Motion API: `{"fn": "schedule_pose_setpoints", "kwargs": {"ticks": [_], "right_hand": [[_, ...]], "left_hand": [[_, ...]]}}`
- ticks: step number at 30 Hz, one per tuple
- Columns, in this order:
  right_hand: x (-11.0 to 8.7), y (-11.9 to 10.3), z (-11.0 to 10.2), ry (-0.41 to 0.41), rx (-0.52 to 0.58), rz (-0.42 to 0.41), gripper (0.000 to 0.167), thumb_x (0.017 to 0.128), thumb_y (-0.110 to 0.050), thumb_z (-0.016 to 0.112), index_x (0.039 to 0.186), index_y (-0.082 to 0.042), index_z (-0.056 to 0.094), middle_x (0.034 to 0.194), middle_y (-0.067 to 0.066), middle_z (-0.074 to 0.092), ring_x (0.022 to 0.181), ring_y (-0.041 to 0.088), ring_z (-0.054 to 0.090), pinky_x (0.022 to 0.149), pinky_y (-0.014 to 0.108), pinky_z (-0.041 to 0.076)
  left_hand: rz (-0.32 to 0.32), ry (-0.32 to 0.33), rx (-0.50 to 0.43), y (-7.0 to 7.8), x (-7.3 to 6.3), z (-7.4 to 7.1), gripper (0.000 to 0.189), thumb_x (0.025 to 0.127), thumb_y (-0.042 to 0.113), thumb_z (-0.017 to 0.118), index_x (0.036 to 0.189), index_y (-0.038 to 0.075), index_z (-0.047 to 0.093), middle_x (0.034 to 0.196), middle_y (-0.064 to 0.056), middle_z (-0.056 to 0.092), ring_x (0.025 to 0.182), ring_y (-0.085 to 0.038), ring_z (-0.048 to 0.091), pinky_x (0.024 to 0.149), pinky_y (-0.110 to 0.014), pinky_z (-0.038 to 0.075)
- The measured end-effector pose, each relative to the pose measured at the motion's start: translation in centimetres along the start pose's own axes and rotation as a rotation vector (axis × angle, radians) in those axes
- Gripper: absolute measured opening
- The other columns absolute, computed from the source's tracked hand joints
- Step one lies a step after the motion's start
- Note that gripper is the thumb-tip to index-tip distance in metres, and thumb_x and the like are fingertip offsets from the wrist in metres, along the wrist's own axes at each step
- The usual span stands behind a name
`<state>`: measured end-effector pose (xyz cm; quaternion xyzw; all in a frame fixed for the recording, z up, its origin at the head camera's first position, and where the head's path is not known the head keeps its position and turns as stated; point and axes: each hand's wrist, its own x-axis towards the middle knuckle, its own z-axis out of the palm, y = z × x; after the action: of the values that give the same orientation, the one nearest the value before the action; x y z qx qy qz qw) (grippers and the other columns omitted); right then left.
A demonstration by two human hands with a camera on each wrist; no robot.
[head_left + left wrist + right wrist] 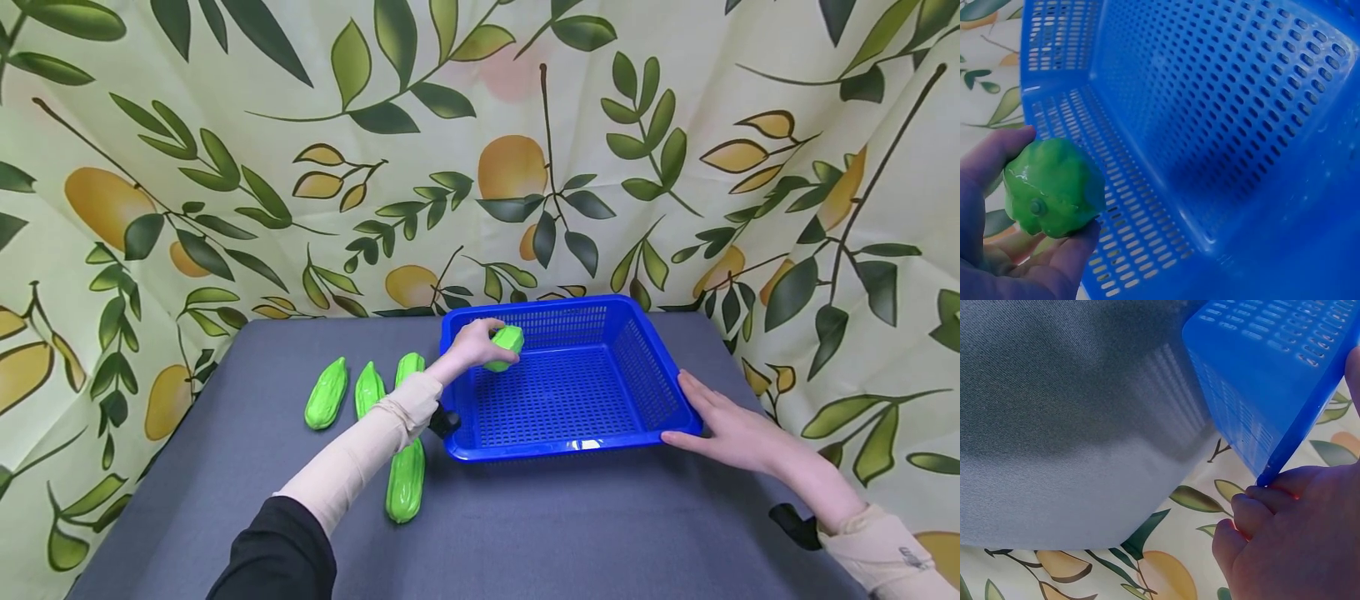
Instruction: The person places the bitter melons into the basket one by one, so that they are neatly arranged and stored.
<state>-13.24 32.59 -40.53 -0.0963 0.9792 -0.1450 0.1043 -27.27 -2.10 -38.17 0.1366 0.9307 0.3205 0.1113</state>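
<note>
The left hand (474, 343) pinches a glossy green, ridged, elongated vegetable (507, 347) at ten o'clock over a blue perforated plastic basket (525, 452), whose four o'clock rim the spread right hand (723, 425) touches.

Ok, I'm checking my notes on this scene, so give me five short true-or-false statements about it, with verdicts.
1. The left hand holds a green vegetable. True.
2. The right hand touches the basket. True.
3. The basket is red. False: it is blue.
4. Other green vegetables lie on the table, to the left of the basket. True.
5. The cloth behind the table is plain white. False: it is printed with leaves and fruit.
</note>
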Motion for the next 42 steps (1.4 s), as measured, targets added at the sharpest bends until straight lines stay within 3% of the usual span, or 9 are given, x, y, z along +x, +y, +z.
{"fn": "schedule_pose_setpoints", "kwargs": {"ticks": [12,21,30,35,42], "right_hand": [[-0.1,0.0,0.0,0.013,0.011,-0.009,0.103,0.084,-0.065,0.054,0.150,0.002,0.012,0.153,0.030,0.018,0.132,0.056,0.027,0.096,0.071,0.032],[0.0,0.0,-0.2,0.006,0.009,-0.006,0.104,0.084,-0.066,0.054,0.150,0.001,0.012,0.153,0.030,0.019,0.133,0.055,0.027,0.096,0.071,0.033],[0.0,0.0,-0.2,-0.001,0.008,-0.001,0.104,0.084,-0.066,0.054,0.150,0.001,0.012,0.153,0.030,0.018,0.132,0.056,0.027,0.096,0.071,0.032],[0.0,0.0,-0.3,-0.004,0.010,0.001,0.104,0.084,-0.067,0.053,0.151,0.001,0.011,0.153,0.030,0.018,0.132,0.056,0.026,0.096,0.072,0.031],[0.1,0.1,-0.1,-0.006,0.011,-0.001,0.104,0.084,-0.067,0.053,0.151,0.001,0.011,0.153,0.029,0.017,0.132,0.056,0.026,0.096,0.072,0.031]], "left_hand": [[-0.035,0.000,-0.029,0.7,0.9,2.0,0.071,0.072,0.028,0.081,0.133,0.004,0.053,0.121,-0.015,0.062,0.103,-0.026,0.058,0.082,-0.030,0.048],[-0.101,0.008,-0.022,-0.2,0.7,2.5,0.071,0.072,0.029,0.081,0.133,0.005,0.053,0.118,-0.015,0.063,0.095,-0.024,0.057,0.073,-0.027,0.045],[-0.171,0.019,0.070,0.0,0.0,2.4,0.069,0.071,0.026,0.083,0.128,0.000,0.056,0.115,-0.015,0.064,0.098,-0.027,0.058,0.081,-0.032,0.048],[-0.190,0.021,0.072,-0.2,-0.1,2.4,0.069,0.071,0.024,0.083,0.129,-0.001,0.055,0.117,-0.016,0.063,0.102,-0.028,0.058,0.086,-0.034,0.048],[-0.205,-0.032,0.195,-0.7,-0.3,2.6,0.066,0.069,0.020,0.084,0.125,0.001,0.058,0.119,-0.014,0.064,0.109,-0.029,0.059,0.094,-0.036,0.048]]}}
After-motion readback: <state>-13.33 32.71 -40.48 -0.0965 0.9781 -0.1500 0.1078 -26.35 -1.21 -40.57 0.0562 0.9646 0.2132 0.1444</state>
